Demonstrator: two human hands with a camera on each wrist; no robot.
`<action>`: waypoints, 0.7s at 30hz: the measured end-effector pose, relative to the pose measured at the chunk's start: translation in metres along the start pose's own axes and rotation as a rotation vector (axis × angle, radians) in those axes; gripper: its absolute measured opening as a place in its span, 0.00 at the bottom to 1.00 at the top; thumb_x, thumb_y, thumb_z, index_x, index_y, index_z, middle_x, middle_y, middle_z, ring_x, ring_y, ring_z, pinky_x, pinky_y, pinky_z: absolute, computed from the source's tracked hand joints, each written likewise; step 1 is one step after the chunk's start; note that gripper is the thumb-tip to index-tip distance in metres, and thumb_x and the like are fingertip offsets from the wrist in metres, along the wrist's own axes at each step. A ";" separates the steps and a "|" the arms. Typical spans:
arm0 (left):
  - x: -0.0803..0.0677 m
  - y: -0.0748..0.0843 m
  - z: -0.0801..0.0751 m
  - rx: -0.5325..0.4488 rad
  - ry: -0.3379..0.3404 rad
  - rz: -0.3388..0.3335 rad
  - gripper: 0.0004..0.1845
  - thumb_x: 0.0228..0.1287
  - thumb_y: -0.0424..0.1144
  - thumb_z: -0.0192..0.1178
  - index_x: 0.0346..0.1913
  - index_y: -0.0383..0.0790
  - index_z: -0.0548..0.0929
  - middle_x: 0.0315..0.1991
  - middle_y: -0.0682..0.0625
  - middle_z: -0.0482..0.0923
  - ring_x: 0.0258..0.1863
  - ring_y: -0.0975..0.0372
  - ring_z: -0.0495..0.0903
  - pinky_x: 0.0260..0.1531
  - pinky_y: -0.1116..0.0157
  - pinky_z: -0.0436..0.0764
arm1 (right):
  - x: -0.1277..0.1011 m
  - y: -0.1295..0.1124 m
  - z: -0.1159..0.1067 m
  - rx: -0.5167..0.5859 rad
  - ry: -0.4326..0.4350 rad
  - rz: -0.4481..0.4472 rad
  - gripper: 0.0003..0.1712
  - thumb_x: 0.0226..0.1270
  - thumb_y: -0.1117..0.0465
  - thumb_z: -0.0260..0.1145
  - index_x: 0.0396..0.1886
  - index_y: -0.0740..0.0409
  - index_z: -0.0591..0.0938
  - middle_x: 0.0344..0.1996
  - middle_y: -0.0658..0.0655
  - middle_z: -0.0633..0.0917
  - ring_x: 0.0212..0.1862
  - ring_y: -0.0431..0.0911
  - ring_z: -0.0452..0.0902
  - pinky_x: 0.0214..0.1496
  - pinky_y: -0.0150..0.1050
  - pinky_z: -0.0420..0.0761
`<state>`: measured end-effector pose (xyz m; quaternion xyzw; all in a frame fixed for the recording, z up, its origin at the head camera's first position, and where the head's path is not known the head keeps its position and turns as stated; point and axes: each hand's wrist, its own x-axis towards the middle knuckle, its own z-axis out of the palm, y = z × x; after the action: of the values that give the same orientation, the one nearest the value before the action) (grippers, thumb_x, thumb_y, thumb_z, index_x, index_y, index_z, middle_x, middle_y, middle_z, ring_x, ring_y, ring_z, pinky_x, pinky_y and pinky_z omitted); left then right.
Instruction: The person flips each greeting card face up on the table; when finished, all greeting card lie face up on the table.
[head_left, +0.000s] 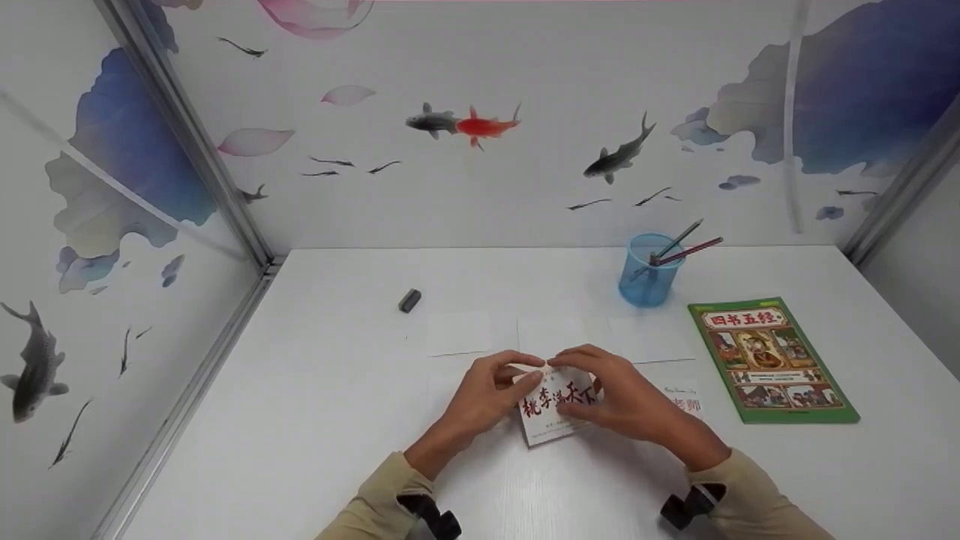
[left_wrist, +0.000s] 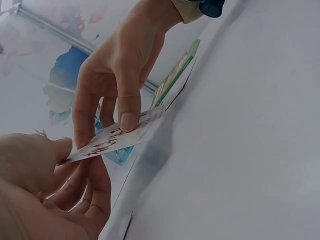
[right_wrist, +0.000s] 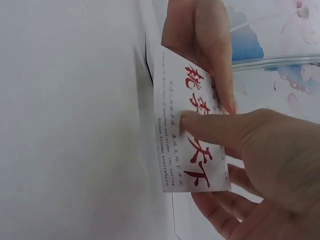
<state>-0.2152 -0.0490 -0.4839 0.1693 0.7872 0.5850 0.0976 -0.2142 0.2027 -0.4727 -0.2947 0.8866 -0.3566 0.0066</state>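
A small white card [head_left: 553, 411] printed with red characters is held a little above the white table [head_left: 300, 420], near its front middle. My left hand [head_left: 517, 379] pinches the card's left end between thumb and fingers. My right hand [head_left: 581, 382] pinches the right end, thumb on the printed face. In the right wrist view the card [right_wrist: 187, 135] shows its red characters, with my right thumb [right_wrist: 210, 127] pressed on it and the left hand's fingers [right_wrist: 205, 45] at its far end. From the left wrist, the card [left_wrist: 117, 137] is seen edge-on and tilted.
Several blank white cards [head_left: 459, 333] lie in a row behind the hands, and another printed card [head_left: 684, 401] lies to the right. A blue cup [head_left: 646, 276] with pencils stands at the back right, beside a green book [head_left: 772, 361]. A grey eraser [head_left: 409, 300] lies at the back left.
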 end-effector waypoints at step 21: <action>-0.004 -0.002 0.001 0.904 -0.184 0.212 0.25 0.80 0.50 0.64 0.75 0.51 0.81 0.79 0.48 0.74 0.80 0.51 0.71 0.76 0.45 0.75 | 0.000 0.005 0.005 -0.388 -0.037 0.131 0.30 0.66 0.41 0.80 0.65 0.44 0.88 0.64 0.55 0.85 0.68 0.58 0.78 0.67 0.69 0.75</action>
<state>-0.2117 -0.0500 -0.4860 0.3255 0.9293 0.1728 0.0231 -0.2152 0.2023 -0.4800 -0.2385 0.9557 -0.1723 -0.0106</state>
